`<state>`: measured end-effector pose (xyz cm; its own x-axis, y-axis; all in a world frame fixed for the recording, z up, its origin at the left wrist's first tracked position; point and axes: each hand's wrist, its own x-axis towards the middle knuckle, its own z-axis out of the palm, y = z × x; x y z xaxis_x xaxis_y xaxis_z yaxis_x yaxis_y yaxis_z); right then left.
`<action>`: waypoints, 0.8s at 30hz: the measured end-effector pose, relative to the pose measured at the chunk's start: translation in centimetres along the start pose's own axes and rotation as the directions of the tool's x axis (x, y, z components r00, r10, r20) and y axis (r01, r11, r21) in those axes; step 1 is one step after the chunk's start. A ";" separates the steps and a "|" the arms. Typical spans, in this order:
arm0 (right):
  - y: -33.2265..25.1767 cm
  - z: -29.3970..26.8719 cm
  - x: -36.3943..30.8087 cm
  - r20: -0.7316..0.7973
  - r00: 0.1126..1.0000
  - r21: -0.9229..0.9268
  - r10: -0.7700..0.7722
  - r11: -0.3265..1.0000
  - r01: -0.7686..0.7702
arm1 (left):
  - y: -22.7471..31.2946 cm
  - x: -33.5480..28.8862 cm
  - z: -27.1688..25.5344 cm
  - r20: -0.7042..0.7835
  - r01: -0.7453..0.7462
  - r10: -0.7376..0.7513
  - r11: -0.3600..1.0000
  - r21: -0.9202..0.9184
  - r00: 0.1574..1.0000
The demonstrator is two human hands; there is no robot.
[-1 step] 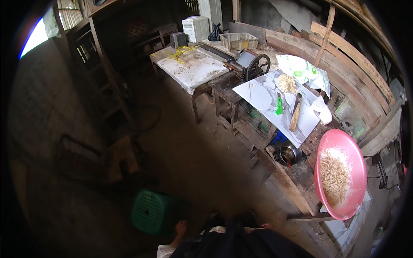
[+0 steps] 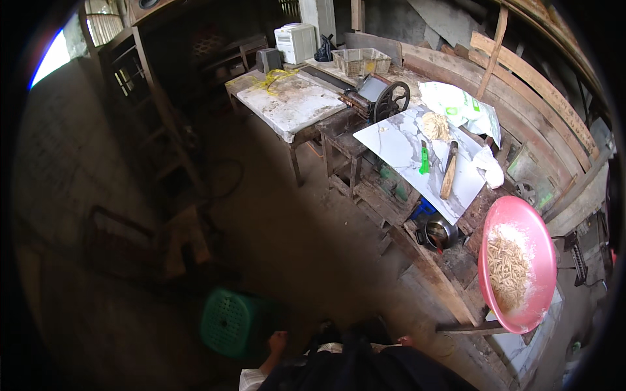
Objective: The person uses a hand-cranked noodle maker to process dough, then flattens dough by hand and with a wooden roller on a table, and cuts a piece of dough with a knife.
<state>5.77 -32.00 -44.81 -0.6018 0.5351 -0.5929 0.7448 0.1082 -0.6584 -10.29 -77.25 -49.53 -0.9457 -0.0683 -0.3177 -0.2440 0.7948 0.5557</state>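
My left hand (image 2: 277, 342) hangs at my side by the lower edge, beside a green plastic stool (image 2: 225, 322). It holds nothing that I can see, and its fingers look loosely curled. A white cuff (image 2: 251, 378) shows below it. To the right of my dark clothing (image 2: 365, 365) only a small patch of skin (image 2: 404, 340) shows, probably my right hand, mostly hidden. A pink basin (image 2: 521, 215) with pale dough strips and flour sits at the right, well away from both hands.
A white marble-patterned slab (image 2: 398, 146) carries a wooden rolling pin (image 2: 448, 171), a green cutter (image 2: 424, 159) and a dough lump (image 2: 435, 125). Behind it are a hand-crank roller machine (image 2: 390, 99), a floury table (image 2: 287, 104), a wire basket (image 2: 362, 60) and a metal pot (image 2: 438, 231). Wooden frames stand on the left.
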 end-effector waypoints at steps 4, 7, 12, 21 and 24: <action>-1.4 1.2 2.5 0.030 0.996 -0.043 0.085 0.996 -0.084 | 8.1 7.4 1.6 0.235 0.083 -0.005 0.942 -0.325 0.972; -3.1 3.4 6.0 0.089 0.989 -0.057 0.117 0.992 -0.112 | 13.1 12.2 1.5 0.252 -0.047 0.082 0.989 -0.143 0.964; -6.0 5.9 14.5 0.073 0.993 0.017 -0.098 0.995 0.097 | 22.5 19.6 -0.3 0.313 -0.208 0.304 0.929 -0.305 0.900; -46.5 -1.8 20.4 -0.045 0.696 0.207 -0.716 0.675 0.708 | 46.9 34.3 -8.9 -0.028 -0.448 0.600 0.564 -0.694 0.799; -55.4 -7.8 20.4 -0.158 0.619 0.143 -0.769 0.602 0.785 | 56.4 37.0 -9.6 -0.048 -0.498 0.694 0.465 -0.732 0.719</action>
<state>-45.49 -20.53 -16.75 -0.8999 0.3805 0.2130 -0.0654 0.3652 -0.9286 -61.11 -40.75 -22.55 -0.8594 0.4732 0.1939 0.2001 -0.0377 0.9791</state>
